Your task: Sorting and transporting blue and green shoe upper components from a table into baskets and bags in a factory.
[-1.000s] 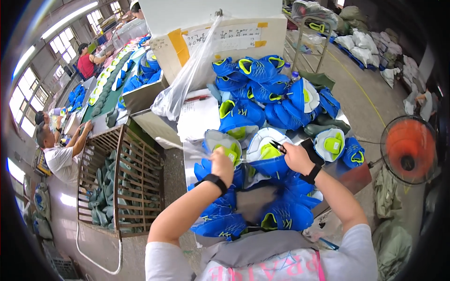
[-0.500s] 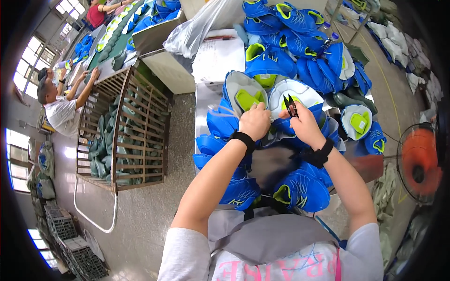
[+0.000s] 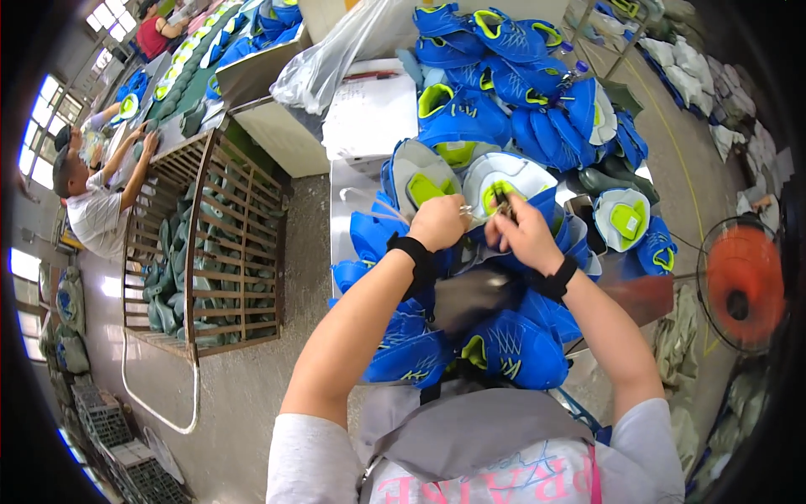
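My left hand [image 3: 438, 223] is closed in front of two blue shoe uppers standing with their pale undersides showing. White thread [image 3: 379, 202] trails out on its left, and a pale bit shows at its fingertips. Small black thread snips [image 3: 501, 200] are in my right hand [image 3: 531, 237], blurred, their tips over the right upper's green patch. The left upper [image 3: 405, 161] has a grey underside with a lime-green patch. Beside it, the right upper [image 3: 525, 170] has a white one. More blue shoe uppers [image 3: 522, 349] lie below my wrists, near my body.
Blue shoes [image 3: 516, 42] are heaped at the table's far side, beside papers [image 3: 369, 118] and a plastic bag [image 3: 332, 59]. To the left stands a rusty metal cage [image 3: 197, 252] of green shoe lasts; a co-worker [image 3: 96, 202] reaches over it. An orange fan [image 3: 743, 273] stands right.
The snips have come down toward my left hand, and their blades are harder to see. Both hands have drawn slightly closer together. The whole view has shifted a little.
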Demonstrator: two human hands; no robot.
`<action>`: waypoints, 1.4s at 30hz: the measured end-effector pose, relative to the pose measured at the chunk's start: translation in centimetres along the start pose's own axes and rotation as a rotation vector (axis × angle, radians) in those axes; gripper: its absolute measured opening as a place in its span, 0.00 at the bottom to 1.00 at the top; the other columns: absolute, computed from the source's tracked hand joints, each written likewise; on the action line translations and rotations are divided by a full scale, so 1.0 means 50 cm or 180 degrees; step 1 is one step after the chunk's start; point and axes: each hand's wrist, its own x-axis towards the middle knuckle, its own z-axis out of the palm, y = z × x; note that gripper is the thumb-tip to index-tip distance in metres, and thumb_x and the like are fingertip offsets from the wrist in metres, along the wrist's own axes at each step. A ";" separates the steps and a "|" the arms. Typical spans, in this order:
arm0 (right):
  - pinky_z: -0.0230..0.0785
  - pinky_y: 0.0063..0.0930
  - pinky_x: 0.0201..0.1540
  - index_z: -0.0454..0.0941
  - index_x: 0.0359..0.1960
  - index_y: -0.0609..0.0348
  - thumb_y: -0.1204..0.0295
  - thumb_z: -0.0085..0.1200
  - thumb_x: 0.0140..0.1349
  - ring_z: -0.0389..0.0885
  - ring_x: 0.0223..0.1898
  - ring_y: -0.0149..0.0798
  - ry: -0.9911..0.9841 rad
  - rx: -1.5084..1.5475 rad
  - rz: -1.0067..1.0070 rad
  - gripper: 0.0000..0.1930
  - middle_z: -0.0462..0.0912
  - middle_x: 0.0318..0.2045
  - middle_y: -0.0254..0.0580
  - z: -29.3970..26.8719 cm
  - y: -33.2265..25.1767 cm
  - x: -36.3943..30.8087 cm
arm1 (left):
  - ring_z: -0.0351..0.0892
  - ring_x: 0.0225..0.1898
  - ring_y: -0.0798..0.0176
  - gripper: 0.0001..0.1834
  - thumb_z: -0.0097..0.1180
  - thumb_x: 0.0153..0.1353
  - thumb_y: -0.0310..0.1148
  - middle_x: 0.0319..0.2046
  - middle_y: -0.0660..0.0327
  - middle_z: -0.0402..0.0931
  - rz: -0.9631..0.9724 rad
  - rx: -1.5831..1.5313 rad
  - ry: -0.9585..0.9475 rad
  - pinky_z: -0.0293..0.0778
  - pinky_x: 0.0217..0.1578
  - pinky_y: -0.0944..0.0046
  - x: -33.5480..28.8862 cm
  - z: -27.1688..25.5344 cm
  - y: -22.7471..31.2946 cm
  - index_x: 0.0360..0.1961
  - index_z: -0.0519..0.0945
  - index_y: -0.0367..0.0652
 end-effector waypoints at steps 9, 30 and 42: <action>0.65 0.46 0.39 0.75 0.28 0.68 0.65 0.43 0.60 0.75 0.34 0.59 0.0161 -0.1499 0.0352 0.15 0.76 0.27 0.61 0.063 0.041 -0.025 | 0.74 0.28 0.44 0.19 0.53 0.46 0.45 0.24 0.45 0.75 0.0565 0.0478 -0.1423 0.69 0.32 0.52 0.095 -0.067 -0.021 0.24 0.79 0.37; 0.57 0.20 0.19 0.72 0.28 0.62 0.66 0.54 0.55 0.66 0.17 0.23 0.1253 0.1028 0.0532 0.10 0.72 0.20 0.33 0.020 0.036 -0.022 | 0.74 0.31 0.43 0.16 0.52 0.49 0.42 0.26 0.46 0.75 0.0654 0.0188 -0.0773 0.69 0.34 0.50 0.098 -0.097 0.001 0.26 0.79 0.39; 0.52 0.18 0.12 0.70 0.16 0.59 0.67 0.46 0.61 0.63 0.10 0.23 0.1275 0.1205 0.0189 0.16 0.71 0.12 0.33 -0.041 0.008 -0.018 | 0.77 0.34 0.46 0.24 0.60 0.46 0.46 0.37 0.49 0.76 0.0659 -0.0377 -0.0419 0.73 0.36 0.53 0.027 0.044 0.121 0.42 0.74 0.45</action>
